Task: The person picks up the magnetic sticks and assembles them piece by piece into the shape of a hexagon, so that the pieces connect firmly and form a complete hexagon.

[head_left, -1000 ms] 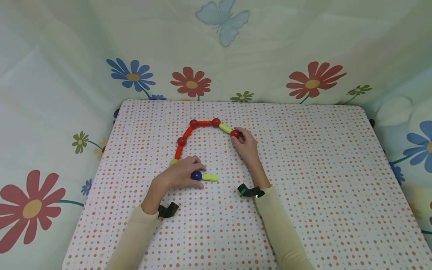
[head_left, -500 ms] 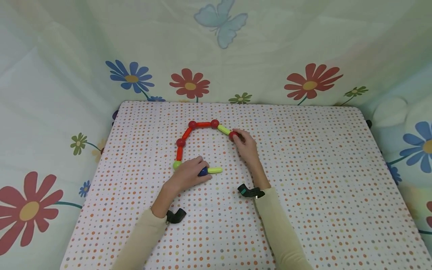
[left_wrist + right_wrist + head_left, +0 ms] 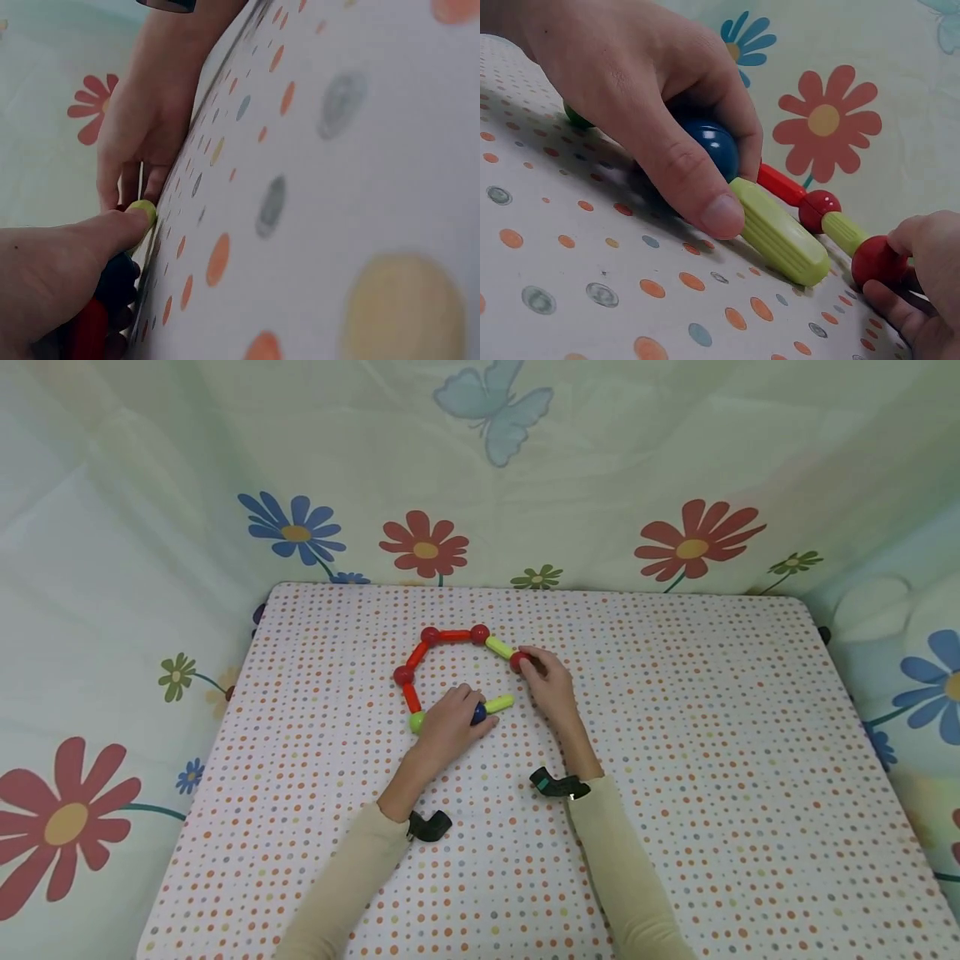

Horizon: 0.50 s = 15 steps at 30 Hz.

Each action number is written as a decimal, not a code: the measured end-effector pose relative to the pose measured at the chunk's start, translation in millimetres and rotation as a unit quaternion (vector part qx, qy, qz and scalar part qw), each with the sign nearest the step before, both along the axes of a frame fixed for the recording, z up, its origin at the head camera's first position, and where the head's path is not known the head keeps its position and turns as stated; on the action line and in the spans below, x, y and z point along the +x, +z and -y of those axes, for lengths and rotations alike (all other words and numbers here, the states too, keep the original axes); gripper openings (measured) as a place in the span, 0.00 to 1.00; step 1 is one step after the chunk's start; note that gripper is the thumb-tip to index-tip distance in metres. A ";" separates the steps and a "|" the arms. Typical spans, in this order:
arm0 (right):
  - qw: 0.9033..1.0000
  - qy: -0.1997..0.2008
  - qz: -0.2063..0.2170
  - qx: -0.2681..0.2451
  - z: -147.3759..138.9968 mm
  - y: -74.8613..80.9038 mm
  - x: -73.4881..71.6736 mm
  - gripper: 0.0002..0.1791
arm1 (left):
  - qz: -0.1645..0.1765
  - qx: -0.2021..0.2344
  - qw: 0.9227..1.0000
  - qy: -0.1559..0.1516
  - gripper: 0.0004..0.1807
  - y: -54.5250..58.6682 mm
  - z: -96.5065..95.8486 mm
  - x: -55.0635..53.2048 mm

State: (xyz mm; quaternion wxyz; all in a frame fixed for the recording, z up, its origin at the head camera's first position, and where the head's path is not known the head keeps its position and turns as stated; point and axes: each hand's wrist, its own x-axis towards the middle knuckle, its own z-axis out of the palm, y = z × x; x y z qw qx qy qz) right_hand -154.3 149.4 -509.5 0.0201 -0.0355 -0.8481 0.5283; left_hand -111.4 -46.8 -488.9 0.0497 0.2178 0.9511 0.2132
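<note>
In the head view my left hand [image 3: 447, 725] grips a blue ball [image 3: 478, 714] of a magnetic rod-and-ball set. A yellow-green rod [image 3: 784, 234] sticks out from that ball, its free end pointing towards my right hand [image 3: 551, 689]. My right thumb and fingers pinch a red ball [image 3: 876, 262] at the end of the curved chain. From there the chain runs through a yellow-green rod [image 3: 498, 647], more red balls and red rods [image 3: 454, 636] to a green ball [image 3: 417, 722] beside my left hand. A red rod [image 3: 86, 330] shows under the left hand in its wrist view; its ends are hidden.
The pieces lie on a table [image 3: 675, 735] with a dotted cover. A curtain [image 3: 585, 468] with printed flowers hangs behind it and at the sides. Black cameras [image 3: 430, 827] are strapped to both wrists.
My left hand has moved right and away from me with the blue ball and its rod, closer to the right hand. The green ball has swung right with it; the right hand has barely moved.
</note>
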 end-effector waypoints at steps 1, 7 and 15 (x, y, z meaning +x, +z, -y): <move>1.000 -0.001 -0.001 0.000 -0.2 -0.2 -0.2 0.20 | -0.001 0.000 1.000 0.002 0.22 0.0 -1.0 -0.3; 1.000 -0.008 -0.001 -0.005 0.5 -1.5 -0.5 0.20 | -0.014 -0.003 1.000 -0.002 0.22 -0.4 -1.2 0.8; 0.998 -0.027 -0.003 -0.053 1.7 -1.9 -0.1 0.21 | 0.031 0.021 0.999 -0.031 0.25 7.0 8.2 -0.7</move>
